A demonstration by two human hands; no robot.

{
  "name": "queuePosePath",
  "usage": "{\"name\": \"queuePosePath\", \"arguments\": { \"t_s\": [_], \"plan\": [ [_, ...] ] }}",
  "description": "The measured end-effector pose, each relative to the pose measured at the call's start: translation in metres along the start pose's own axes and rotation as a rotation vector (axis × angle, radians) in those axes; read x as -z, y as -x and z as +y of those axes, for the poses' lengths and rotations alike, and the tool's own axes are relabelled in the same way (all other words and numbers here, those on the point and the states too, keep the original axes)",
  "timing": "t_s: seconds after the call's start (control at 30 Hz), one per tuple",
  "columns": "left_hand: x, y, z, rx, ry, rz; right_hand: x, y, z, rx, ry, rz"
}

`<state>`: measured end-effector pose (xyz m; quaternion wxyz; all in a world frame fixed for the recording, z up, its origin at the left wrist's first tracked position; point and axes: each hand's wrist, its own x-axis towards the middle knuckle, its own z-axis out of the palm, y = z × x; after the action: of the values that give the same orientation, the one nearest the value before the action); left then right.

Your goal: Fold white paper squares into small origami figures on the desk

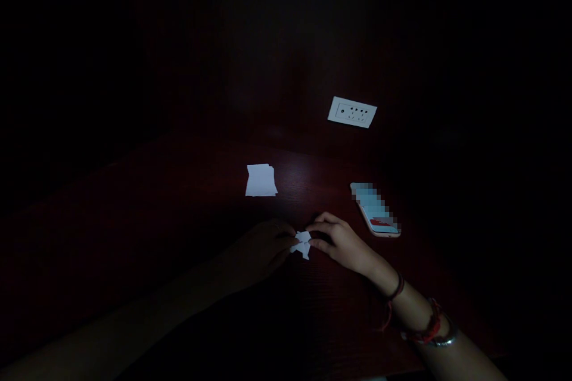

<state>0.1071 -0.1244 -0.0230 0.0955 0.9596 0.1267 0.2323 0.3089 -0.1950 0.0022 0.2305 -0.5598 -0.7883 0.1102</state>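
Note:
A small folded piece of white paper [303, 241] is between my two hands, low over the dark red table. My left hand [267, 245], mostly in shadow, pinches its left edge with thumb and fingers. On the other side my right hand [342, 242] grips the paper's right edge between thumb and fingertips. The paper has several angled flaps, and one narrow tip points toward me. Bracelets circle my right wrist and forearm. Beyond my hands lies a small stack of white paper sheets [261, 180], slightly out of line with one another.
A phone [378, 214] with a lit screen and a pinkish case lies to the right of my right hand. A white power socket plate [352, 112] is on the dark wall behind the table [192, 190]. Most of the surroundings are too dark to make out.

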Motion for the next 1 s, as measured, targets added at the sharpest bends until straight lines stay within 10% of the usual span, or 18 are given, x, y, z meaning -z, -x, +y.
{"name": "queuePosePath", "arguments": {
  "t_s": [0.43,1.0],
  "plan": [
    [0.016,-0.004,0.007,0.129,0.03,0.02,0.006,0.0,-0.013,-0.123,0.025,0.177],
    [0.006,-0.009,-0.013,0.124,0.003,0.063,0.004,0.003,-0.022,-0.148,-0.015,0.046]
  ]
}}
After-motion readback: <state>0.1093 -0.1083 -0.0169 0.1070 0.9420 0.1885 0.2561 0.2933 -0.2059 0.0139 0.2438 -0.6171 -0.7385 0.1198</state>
